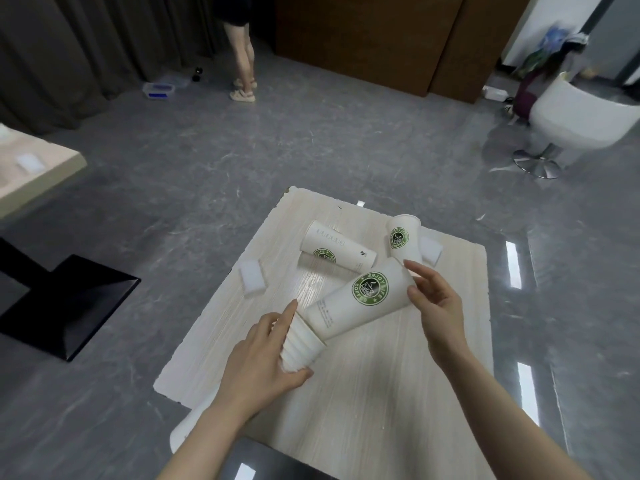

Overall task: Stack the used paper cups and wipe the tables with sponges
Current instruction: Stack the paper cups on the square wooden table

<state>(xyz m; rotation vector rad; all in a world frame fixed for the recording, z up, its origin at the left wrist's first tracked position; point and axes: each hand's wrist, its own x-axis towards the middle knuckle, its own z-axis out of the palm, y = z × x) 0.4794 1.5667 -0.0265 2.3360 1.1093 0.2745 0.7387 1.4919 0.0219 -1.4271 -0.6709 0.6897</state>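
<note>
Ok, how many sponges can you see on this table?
2. One sponge lies near the table's left edge; the other sponge sits at the far right, partly hidden behind the upright cup. More could be hidden.

Matt white paper cups (360,299) lay on pale wood-grain table (398,393); white foam sponge (252,278) near left edge; glossy grey floor (242,161).

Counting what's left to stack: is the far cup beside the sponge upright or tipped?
Upright: the cup stands with its rim up by the sponge.
</note>
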